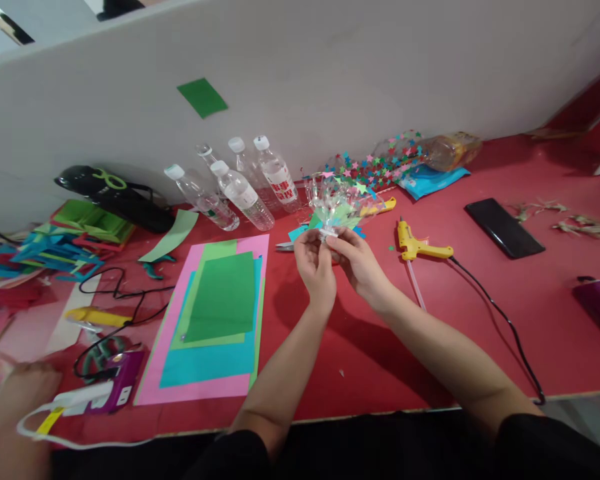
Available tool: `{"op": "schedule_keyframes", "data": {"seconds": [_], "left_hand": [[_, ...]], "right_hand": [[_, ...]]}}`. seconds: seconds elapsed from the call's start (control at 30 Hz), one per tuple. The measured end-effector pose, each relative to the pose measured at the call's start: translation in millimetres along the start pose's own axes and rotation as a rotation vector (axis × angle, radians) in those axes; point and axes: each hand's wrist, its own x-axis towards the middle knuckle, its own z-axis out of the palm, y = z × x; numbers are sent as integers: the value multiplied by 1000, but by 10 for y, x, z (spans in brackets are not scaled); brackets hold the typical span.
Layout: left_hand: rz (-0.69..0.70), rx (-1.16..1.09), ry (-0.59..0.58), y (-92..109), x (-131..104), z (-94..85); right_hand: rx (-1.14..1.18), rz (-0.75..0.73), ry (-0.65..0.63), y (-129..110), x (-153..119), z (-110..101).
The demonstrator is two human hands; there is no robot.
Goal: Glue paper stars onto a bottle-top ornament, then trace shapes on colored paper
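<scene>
Both my hands are raised over the middle of the red table, fingers closed round one thing. It is a cut plastic bottle top (326,199), clear, its strips fanning up and away from me, the white neck end at my fingertips. My left hand (317,270) pinches that end from the left. From the right, my right hand (357,263) grips it with thumb and fingers. Behind it lie star-tipped clear strips (375,163) in several colours, overlapping it in view. Scissors (284,247), partly hidden, lie left of my hands, and a yellow cutter (380,207) lies behind them.
Several clear bottles (245,197) stand at the back wall. Stacked coloured paper (223,300) lies left. On the right are a yellow glue gun (415,245) with its cord and a black phone (504,228). Another person's hand (23,393) rests at the far left near a purple box (125,380).
</scene>
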Motion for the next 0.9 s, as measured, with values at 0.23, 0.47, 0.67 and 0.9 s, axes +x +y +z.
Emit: {"op": "schedule_keyframes", "data": {"seconds": [0.23, 0.47, 0.67, 0.9], "left_hand": [[102, 51, 0, -29, 16, 2], [117, 79, 29, -59, 50, -3], [156, 82, 24, -14, 70, 0], [280, 229, 8, 15, 80, -42]], "right_hand": [[45, 13, 16, -13, 17, -18], [39, 16, 24, -20, 28, -4], [39, 29, -2, -14, 30, -16], [92, 63, -32, 16, 54, -24]]}}
